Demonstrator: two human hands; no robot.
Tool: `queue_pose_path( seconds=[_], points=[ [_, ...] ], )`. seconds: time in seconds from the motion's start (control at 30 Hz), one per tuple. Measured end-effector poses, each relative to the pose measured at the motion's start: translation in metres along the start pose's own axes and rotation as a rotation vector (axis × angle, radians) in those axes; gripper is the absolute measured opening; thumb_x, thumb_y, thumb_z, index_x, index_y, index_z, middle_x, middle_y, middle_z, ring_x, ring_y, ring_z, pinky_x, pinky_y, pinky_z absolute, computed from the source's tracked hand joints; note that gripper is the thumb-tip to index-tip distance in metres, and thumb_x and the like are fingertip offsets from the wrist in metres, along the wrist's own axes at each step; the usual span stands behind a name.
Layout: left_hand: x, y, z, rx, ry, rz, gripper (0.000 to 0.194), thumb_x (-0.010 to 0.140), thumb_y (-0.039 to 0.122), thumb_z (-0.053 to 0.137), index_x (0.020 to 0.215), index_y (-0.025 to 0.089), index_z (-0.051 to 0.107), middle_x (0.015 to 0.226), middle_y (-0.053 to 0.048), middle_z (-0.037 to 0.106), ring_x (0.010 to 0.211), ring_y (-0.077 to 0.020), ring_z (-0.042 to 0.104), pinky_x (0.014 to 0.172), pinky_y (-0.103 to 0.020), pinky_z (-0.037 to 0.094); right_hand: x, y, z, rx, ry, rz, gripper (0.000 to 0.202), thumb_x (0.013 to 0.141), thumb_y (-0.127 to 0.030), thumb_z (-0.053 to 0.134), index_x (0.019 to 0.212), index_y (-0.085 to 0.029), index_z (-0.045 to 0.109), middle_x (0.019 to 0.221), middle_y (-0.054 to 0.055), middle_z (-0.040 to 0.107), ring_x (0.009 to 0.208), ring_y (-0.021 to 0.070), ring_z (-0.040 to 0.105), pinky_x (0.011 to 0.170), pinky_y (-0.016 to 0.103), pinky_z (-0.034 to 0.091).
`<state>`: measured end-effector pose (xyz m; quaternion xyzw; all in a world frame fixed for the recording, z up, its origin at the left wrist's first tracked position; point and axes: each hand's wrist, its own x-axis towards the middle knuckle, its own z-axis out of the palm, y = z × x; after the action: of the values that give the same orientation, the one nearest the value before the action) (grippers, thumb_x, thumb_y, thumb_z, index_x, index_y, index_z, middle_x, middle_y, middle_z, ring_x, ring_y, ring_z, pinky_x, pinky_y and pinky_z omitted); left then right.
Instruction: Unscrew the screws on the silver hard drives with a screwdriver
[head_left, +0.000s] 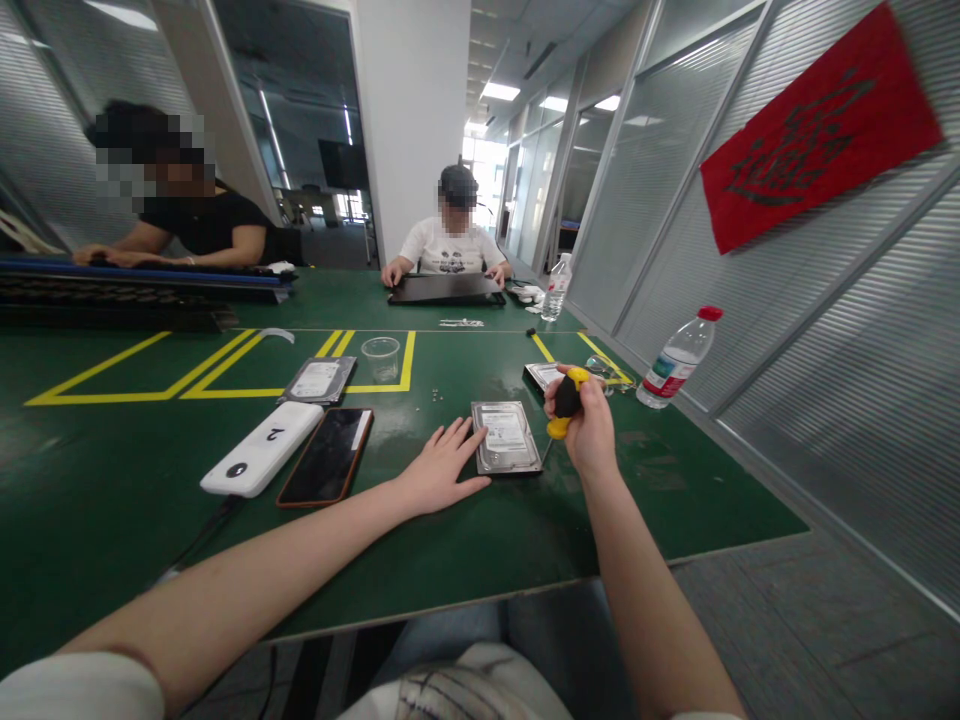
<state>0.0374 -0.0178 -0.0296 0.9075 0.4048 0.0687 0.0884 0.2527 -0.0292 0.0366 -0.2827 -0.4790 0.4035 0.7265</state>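
Note:
A hard drive (510, 445) lies flat on the green table, its white label facing up. Against its left side rests my left hand (446, 468), fingers spread, with the index fingertip on the drive. My right hand (590, 425) is wrapped round the yellow and black handle of a screwdriver (568, 398). The thin shaft slants down to the drive's lower right corner; whether the tip sits in a screw is too small to tell. Behind the right hand, partly hidden, is a second hard drive (538, 377). Several tiny bits, perhaps screws (436, 394), lie left of the drive.
To the left are a third hard drive (319, 380), a white power bank (262, 450) with a cable, and a phone (328, 458). A clear plastic cup (381, 360) stands behind them. A water bottle (679, 362) is at the right edge. Two people sit across the table (360, 580).

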Motion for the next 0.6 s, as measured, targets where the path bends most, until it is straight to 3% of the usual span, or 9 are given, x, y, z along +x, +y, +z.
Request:
queue_pose_path(
  seconds=[0.17, 0.33, 0.5, 0.6],
  points=[
    [0.000, -0.001, 0.001, -0.012, 0.010, 0.004, 0.077, 0.094, 0.057, 0.046, 0.154, 0.019, 0.019, 0.160, -0.016, 0.014, 0.148, -0.0306, 0.010, 0.117, -0.050, 0.017, 0.002, 0.002, -0.001, -0.006, 0.012, 0.036, 0.036, 0.085, -0.049, 0.048, 0.094, -0.019, 0.064, 0.071, 0.002, 0.061, 0.061, 0.0131, 0.057, 0.052, 0.026, 0.044],
    [0.000, -0.002, 0.002, -0.007, 0.017, 0.007, 0.077, 0.094, 0.058, 0.046, 0.154, 0.019, 0.018, 0.160, -0.016, 0.014, 0.148, -0.0305, 0.009, 0.117, -0.049, 0.017, 0.003, 0.009, -0.008, -0.176, 0.029, -0.004, 0.031, 0.074, -0.045, 0.068, 0.095, -0.024, 0.060, 0.078, -0.002, 0.059, 0.067, 0.0113, 0.055, 0.058, 0.023, 0.046],
    [0.000, 0.000, 0.001, -0.005, 0.002, -0.002, 0.077, 0.094, 0.057, 0.047, 0.154, 0.019, 0.018, 0.160, -0.016, 0.013, 0.148, -0.0304, 0.009, 0.117, -0.050, 0.017, 0.001, 0.009, -0.010, -0.178, 0.024, -0.002, 0.029, 0.075, -0.043, 0.071, 0.091, -0.024, 0.055, 0.074, -0.005, 0.055, 0.059, 0.0078, 0.052, 0.056, 0.022, 0.045],
    [0.000, 0.000, 0.001, -0.006, 0.000, -0.006, 0.077, 0.094, 0.056, 0.047, 0.154, 0.018, 0.018, 0.160, -0.016, 0.013, 0.148, -0.0303, 0.009, 0.117, -0.049, 0.017, 0.000, 0.006, -0.007, -0.110, -0.017, 0.010, 0.030, 0.078, -0.045, 0.068, 0.088, -0.025, 0.048, 0.075, -0.006, 0.057, 0.048, 0.0052, 0.049, 0.046, 0.019, 0.039]
  ],
)
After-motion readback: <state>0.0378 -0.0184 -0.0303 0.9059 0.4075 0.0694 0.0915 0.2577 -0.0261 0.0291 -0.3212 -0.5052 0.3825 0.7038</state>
